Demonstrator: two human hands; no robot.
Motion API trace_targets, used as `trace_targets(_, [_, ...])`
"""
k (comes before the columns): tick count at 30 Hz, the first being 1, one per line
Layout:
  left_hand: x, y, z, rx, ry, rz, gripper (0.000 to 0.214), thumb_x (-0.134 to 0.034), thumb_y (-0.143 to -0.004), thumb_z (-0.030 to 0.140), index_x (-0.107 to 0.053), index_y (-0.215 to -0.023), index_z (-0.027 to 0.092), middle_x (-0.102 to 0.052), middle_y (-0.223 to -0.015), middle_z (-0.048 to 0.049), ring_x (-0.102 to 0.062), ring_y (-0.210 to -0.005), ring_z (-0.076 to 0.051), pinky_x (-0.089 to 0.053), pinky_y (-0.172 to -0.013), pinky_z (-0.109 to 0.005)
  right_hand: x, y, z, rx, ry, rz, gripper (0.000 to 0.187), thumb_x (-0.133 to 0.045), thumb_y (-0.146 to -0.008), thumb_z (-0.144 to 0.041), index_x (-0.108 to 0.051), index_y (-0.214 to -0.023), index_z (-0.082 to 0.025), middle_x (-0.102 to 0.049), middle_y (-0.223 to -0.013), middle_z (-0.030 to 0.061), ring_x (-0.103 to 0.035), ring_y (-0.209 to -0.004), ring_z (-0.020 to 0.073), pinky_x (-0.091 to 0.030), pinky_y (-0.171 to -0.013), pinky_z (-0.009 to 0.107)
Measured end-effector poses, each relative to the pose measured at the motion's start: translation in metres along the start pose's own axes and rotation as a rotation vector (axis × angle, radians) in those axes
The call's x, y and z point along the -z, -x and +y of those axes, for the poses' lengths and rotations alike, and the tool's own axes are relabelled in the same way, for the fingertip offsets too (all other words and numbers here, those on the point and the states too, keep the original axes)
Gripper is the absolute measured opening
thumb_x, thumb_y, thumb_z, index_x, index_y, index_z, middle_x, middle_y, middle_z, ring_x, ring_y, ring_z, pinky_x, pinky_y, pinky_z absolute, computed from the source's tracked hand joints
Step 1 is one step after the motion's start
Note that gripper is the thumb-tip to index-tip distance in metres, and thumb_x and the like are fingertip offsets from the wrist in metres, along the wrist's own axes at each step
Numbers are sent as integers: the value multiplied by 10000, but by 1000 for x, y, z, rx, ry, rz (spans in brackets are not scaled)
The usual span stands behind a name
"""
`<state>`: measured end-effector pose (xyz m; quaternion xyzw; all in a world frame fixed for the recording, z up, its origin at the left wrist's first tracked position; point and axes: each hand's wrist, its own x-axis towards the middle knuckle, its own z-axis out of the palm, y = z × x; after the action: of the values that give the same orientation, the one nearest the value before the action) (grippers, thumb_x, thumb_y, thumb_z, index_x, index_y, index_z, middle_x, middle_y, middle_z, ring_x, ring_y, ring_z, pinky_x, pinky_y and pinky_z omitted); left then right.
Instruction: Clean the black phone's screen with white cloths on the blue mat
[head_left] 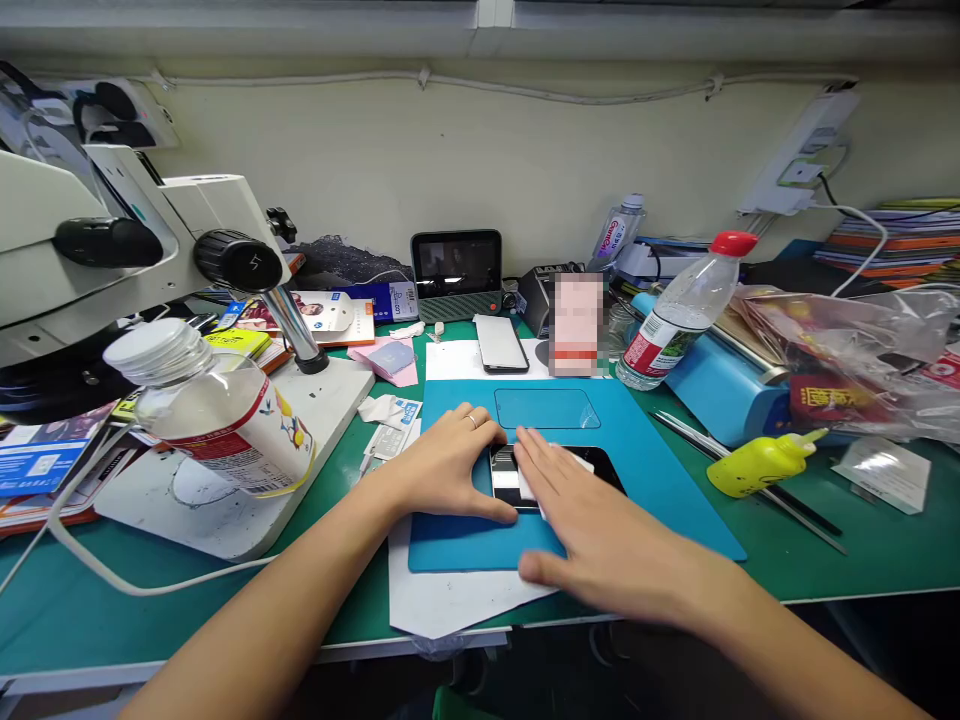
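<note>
A smartphone (611, 470) with a dark, glossy face lies crosswise on the blue mat (465, 545). My left hand (442, 460) steadies its left end, with the thumb at the near edge and the fingers at the far edge. Over the phone's middle, my right hand (592, 510) presses a white wipe (526, 487) down with straight fingers, the thumb apart. Most of the wipe is hidden under the palm and fingers. Just beyond the phone, a clear screen protector (546, 409) with a black border lies flat on the mat.
A microscope (225, 260) and a wide-mouthed bottle (225, 430) stand at left. A phone-like slab (501, 343) and a small display (457, 273) are behind the mat. Right are a red-capped bottle (679, 315), a yellow squeeze bottle (757, 466) and tweezers (795, 515).
</note>
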<state>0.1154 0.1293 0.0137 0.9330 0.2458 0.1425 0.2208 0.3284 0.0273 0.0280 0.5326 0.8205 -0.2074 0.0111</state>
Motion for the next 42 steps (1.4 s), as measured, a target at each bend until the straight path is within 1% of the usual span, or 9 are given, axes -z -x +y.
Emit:
trace_targets(4, [0, -1, -4, -24, 31, 6, 691, -812, -685, 669, -585, -1129, 190, -596, -1101, -83, -519, -1034, -281, -465, -903, -428, -2, 10, -8, -18, -53, -66, 1114, -468, -824, -840, -70, -1627, -179, 38, -1695, 85, -45, -1557, 390, -179, -1250, 583])
trace_targets(10, [8, 4, -5, 19, 51, 13, 679, -826, -683, 639, -562, -1117, 188, -586, -1102, -90, -533, -1034, -288, -472, -905, -436, 13, -28, -10, 23, -70, -39, 1081, -379, -889, -804, -38, -1617, -82, 55, -1698, 127, 21, -1564, 362, -82, -1274, 528])
trace_targets(13, [15, 7, -4, 63, 112, 20, 651, -824, -717, 512, -536, -1211, 202, -593, -1132, -80, -550, -1051, -284, -469, -917, -432, 8, -24, -16, 8, -71, -36, 1098, -410, -874, -808, -37, -1620, -93, 68, -1699, 122, 43, -1566, 355, -73, -1276, 525])
trace_targets(16, [18, 8, -4, 87, 161, 53, 370, -633, -809, 271, -533, -1159, 207, -607, -1116, -62, -552, -1031, -255, -462, -887, -402, 0, -10, -21, -4, -91, -60, 1109, -463, -847, -811, -27, -1628, -155, 107, -1697, 88, 42, -1569, 350, -77, -1275, 531])
trace_targets(19, [15, 5, -8, 97, 151, 119, 248, -476, -797, 171, -528, -1037, 206, -608, -1032, -46, -536, -946, -232, -441, -827, -388, -1, -11, -24, 4, -97, -63, 1078, -454, -867, -788, -30, -1629, -153, 115, -1694, 84, 43, -1573, 329, -76, -1279, 515])
trace_targets(25, [7, 2, -14, 159, 176, 274, 116, -386, -855, 177, -494, -888, 204, -587, -898, -35, -522, -848, -214, -415, -769, -374, 7, -43, -31, -2, -93, 5, 1085, -396, -893, -781, -43, -1618, -56, 64, -1694, 135, 71, -1569, 306, -56, -1285, 477])
trace_targets(33, [3, -1, -14, 113, 150, 241, 134, -381, -896, 181, -502, -847, 210, -607, -870, -29, -531, -847, -211, -412, -781, -368, -19, 3, -50, -47, -100, 4, 1036, -395, -897, -774, -73, -1633, -120, 69, -1702, 92, 28, -1576, 321, -109, -1280, 516])
trace_targets(40, [2, 1, -14, 154, 157, 262, 153, -382, -926, 206, -515, -850, 211, -612, -880, -33, -542, -865, -218, -419, -788, -370, -4, -38, -39, -42, -82, 76, 1018, -311, -931, -762, -113, -1618, -37, -12, -1701, 151, 0, -1576, 302, -85, -1283, 484])
trace_targets(42, [3, 2, -16, 180, 163, 281, 155, -382, -927, 203, -517, -852, 210, -614, -884, -33, -542, -864, -217, -416, -787, -369, -5, -39, -40, -50, -74, 100, 1029, -312, -926, -771, -126, -1616, -30, -23, -1699, 159, 2, -1575, 306, -83, -1283, 492])
